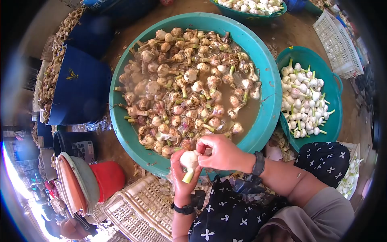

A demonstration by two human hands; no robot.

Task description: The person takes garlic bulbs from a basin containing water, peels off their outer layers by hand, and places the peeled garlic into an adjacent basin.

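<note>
Over the near rim of a large green tub [276,92], my left hand [181,177] holds a pale garlic bulb [188,159] with its cut green stem pointing down. My right hand [215,152] touches the upper right side of that bulb, its thumb and index finger pinched together; whether they grip a bit of skin is too small to tell. Brown, dirty garlic bulbs [190,76] float in murky water inside the tub. White, clean bulbs [300,90] with short green stems lie in a smaller green basin [332,117] to the right.
White plastic crates stand at the upper right [338,44] and lower left [137,205]. A dark blue container [78,86] is at the left, above a red bucket [108,180]. Another green basin [252,15] of white garlic sits at the top.
</note>
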